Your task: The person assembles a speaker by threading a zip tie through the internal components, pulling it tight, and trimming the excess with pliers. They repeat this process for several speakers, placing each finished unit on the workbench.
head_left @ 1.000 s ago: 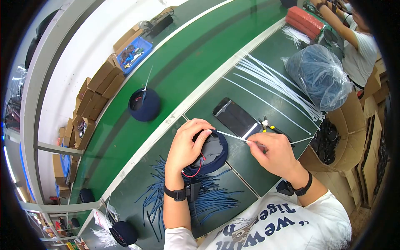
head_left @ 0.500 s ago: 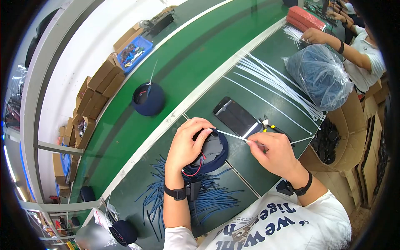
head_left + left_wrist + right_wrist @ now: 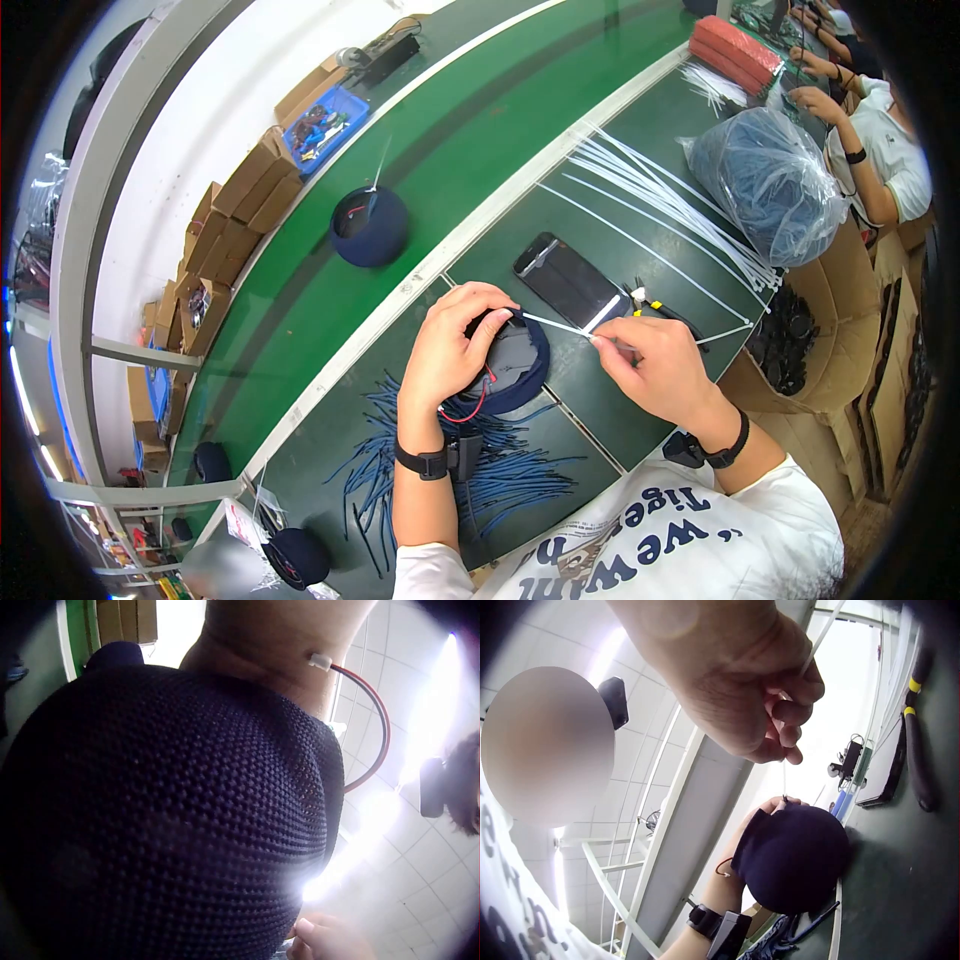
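My left hand (image 3: 448, 340) grips the upper rim of a round, navy mesh-covered piece (image 3: 543, 365) on the bench, its open side up with grey inside. The mesh cover (image 3: 172, 802) fills the left wrist view. A red-and-black wire (image 3: 385, 724) with a white connector loops out of it. From the rim beside the left fingers, a white cable tie (image 3: 556, 324) stretches out straight. My right hand (image 3: 660, 365) pinches the tie's other end, fingers curled, apart from the navy piece. In the right wrist view the tie (image 3: 784, 780) runs from the rim to those fingers.
A phone (image 3: 568, 275) and pliers (image 3: 911, 712) lie beyond the hands. Cable ties (image 3: 670, 205), a clear bag (image 3: 765, 185) and blue cords (image 3: 515, 485) are around. Another navy piece (image 3: 370, 235) sits on the green belt (image 3: 480, 130). A person (image 3: 880, 150) works at the upper right.
The navy piece on the green belt has shifted right and slightly up. The person at the upper right reached toward white ties and drew back. Both my hands have stayed nearly still.
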Demonstrator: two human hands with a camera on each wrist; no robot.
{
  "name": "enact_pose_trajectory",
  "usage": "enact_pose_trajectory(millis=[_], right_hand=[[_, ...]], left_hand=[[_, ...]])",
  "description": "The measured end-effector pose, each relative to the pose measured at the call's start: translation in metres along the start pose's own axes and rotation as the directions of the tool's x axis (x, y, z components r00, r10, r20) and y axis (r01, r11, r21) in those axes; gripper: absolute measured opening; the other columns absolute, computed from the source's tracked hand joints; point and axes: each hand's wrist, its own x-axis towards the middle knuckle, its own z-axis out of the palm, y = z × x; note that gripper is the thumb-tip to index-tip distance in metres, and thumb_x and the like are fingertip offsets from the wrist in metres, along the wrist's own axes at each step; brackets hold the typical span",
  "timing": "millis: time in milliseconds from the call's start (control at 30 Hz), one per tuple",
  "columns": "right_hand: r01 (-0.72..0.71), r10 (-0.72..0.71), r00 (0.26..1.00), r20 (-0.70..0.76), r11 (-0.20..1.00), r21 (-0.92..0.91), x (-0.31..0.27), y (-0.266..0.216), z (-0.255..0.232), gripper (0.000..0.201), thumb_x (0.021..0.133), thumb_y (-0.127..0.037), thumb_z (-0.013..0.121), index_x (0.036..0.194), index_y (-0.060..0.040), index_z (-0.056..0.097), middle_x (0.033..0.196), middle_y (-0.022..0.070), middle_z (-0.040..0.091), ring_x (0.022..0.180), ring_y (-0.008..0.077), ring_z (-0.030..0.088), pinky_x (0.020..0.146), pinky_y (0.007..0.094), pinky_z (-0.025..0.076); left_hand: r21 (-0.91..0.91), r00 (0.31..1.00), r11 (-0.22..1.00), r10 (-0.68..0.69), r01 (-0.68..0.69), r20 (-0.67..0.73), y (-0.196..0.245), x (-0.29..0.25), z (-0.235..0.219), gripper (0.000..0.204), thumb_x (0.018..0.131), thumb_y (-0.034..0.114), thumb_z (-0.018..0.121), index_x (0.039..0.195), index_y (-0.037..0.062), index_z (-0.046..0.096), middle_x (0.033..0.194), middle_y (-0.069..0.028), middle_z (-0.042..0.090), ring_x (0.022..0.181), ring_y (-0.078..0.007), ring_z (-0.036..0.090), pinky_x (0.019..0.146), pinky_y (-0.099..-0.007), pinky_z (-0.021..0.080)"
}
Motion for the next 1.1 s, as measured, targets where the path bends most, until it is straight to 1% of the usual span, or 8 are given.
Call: enact_pose_trajectory(millis=[333, 467, 567, 733, 800, 900, 1000, 1100], right_hand=[[0.196, -0.186, 0.98, 0.069, 0.966, -0.171, 0.031, -0.006, 0.039, 0.02, 0.094, -0.021, 0.077, 0.109, -0.0073, 0.072, 0.091, 0.0108, 0.072, 0.082, 0.0334, 0.074, 0.067, 0.0442, 0.058], [0.07, -0.071, 0.997, -0.009, 0.995, -0.068, 0.029, -0.007, 0.039, 0.023, 0.1, -0.022, 0.072, 0.112, -0.0039, 0.066, 0.1, 0.019, 0.071, 0.088, 0.0407, 0.072, 0.073, 0.051, 0.058], [0.036, -0.007, 0.976, 0.217, 0.991, -0.128, 0.028, 0.0, 0.01, 0.018, 0.1, -0.019, 0.072, 0.103, -0.0018, 0.067, 0.098, 0.0212, 0.073, 0.088, 0.0418, 0.072, 0.074, 0.05, 0.057], [0.108, -0.107, 0.993, 0.053, 0.994, -0.025, 0.042, -0.01, 0.039, 0.015, 0.099, -0.015, 0.072, 0.099, -0.0013, 0.066, 0.09, 0.0207, 0.073, 0.083, 0.0438, 0.071, 0.071, 0.0516, 0.056], [-0.038, 0.044, 0.982, 0.186, 0.999, -0.037, 0.036, -0.013, 0.019, 0.012, 0.099, -0.012, 0.071, 0.101, -0.0012, 0.067, 0.084, 0.0216, 0.071, 0.081, 0.0461, 0.071, 0.071, 0.0522, 0.056], [-0.007, 0.026, 0.969, 0.244, 0.997, -0.077, 0.037, -0.008, 0.008, 0.011, 0.1, -0.011, 0.07, 0.097, -0.0012, 0.066, 0.083, 0.023, 0.071, 0.079, 0.0435, 0.072, 0.069, 0.0508, 0.056], [0.132, -0.128, 0.989, 0.079, 0.99, -0.052, 0.052, -0.017, 0.045, 0.012, 0.099, -0.011, 0.071, 0.094, -0.0006, 0.066, 0.081, 0.0218, 0.072, 0.076, 0.0421, 0.072, 0.068, 0.0493, 0.055], [-0.009, 0.012, 0.987, 0.161, 1.0, -0.016, 0.042, -0.018, 0.023, 0.013, 0.098, -0.01, 0.072, 0.094, 0.0, 0.066, 0.08, 0.0206, 0.072, 0.074, 0.042, 0.072, 0.068, 0.0479, 0.055]], left_hand=[[0.043, 0.999, 0.999, 0.022, -0.023, 0.029, 0.005, -0.001, 0.005, 0.013, 0.095, 0.013, 0.076, 0.106, 0.005, 0.079, 0.108, -0.0084, 0.075, 0.103, -0.03, 0.069, 0.096, -0.0414, 0.052], [0.191, 0.998, 0.981, 0.05, -0.042, -0.037, 0.011, -0.005, 0.003, 0.013, 0.095, 0.014, 0.076, 0.106, 0.0073, 0.078, 0.108, -0.0064, 0.073, 0.104, -0.029, 0.067, 0.096, -0.0412, 0.05], [0.198, 0.998, 0.979, 0.056, -0.052, -0.017, 0.014, -0.007, -0.001, 0.011, 0.094, 0.013, 0.077, 0.104, 0.0058, 0.078, 0.106, -0.0078, 0.073, 0.102, -0.0304, 0.068, 0.094, -0.0408, 0.051], [0.255, 0.995, 0.965, 0.084, -0.068, -0.051, 0.018, -0.004, 0.007, 0.011, 0.095, 0.012, 0.076, 0.105, 0.0074, 0.077, 0.104, -0.0079, 0.071, 0.1, -0.0301, 0.067, 0.09, -0.0406, 0.051], [0.265, 0.993, 0.962, 0.09, -0.069, -0.07, 0.016, -0.009, 0.005, 0.011, 0.095, 0.012, 0.075, 0.105, 0.0071, 0.077, 0.104, -0.0087, 0.07, 0.1, -0.0309, 0.066, 0.089, -0.0412, 0.051], [0.238, 0.991, 0.965, 0.122, -0.106, -0.053, 0.009, -0.009, 0.002, 0.01, 0.096, 0.012, 0.074, 0.104, 0.007, 0.076, 0.104, -0.0099, 0.069, 0.099, -0.0322, 0.065, 0.089, -0.0426, 0.051], [0.252, 0.992, 0.965, 0.097, -0.075, -0.076, 0.012, -0.006, 0.005, 0.01, 0.095, 0.012, 0.073, 0.103, 0.0066, 0.076, 0.101, -0.01, 0.068, 0.098, -0.0328, 0.065, 0.088, -0.0435, 0.052], [0.273, 0.991, 0.959, 0.099, -0.07, -0.092, 0.011, -0.011, 0.002, 0.009, 0.095, 0.011, 0.072, 0.102, 0.0063, 0.076, 0.1, -0.0097, 0.067, 0.098, -0.0325, 0.065, 0.089, -0.0439, 0.052]])
